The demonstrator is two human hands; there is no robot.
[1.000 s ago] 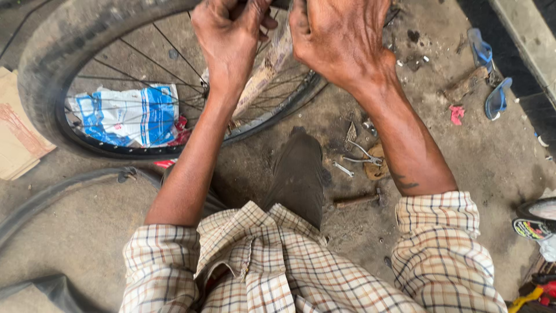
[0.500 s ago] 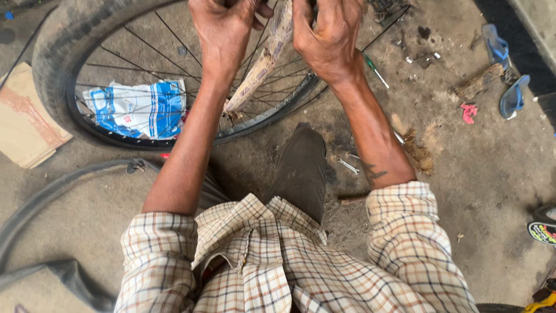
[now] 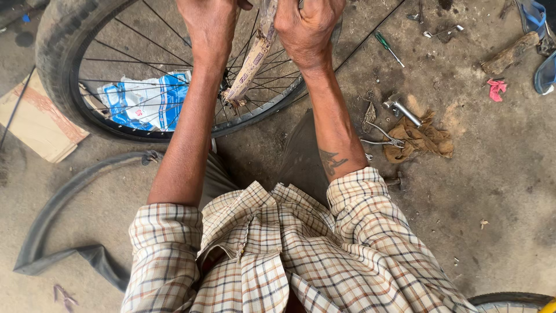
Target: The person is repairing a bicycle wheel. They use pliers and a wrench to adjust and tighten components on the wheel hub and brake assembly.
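Dusty grey concrete floor (image 3: 492, 191) in flat daylight, stained and strewn with grit; no walls or furniture visible.

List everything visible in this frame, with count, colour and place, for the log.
wheel: 1, black tyre with spokes, top left, on the floor
strip: 1, worn tan, across the spokes, gripped by both hands
bag: 1, blue and white, behind the spokes
cardboard: 1, brown, left edge
inner tube: 1, black, lower left floor
screwdriver: 1, green handle, top centre-right
rag: 1, brown, right of the forearm
pliers: 1, metal, at the rag
cloth scrap: 1, pink, upper right
sandals: blue, top right corner, count unclear
shirt: 1, cream check, bottom
left hand: on the strip
right hand: on the strip
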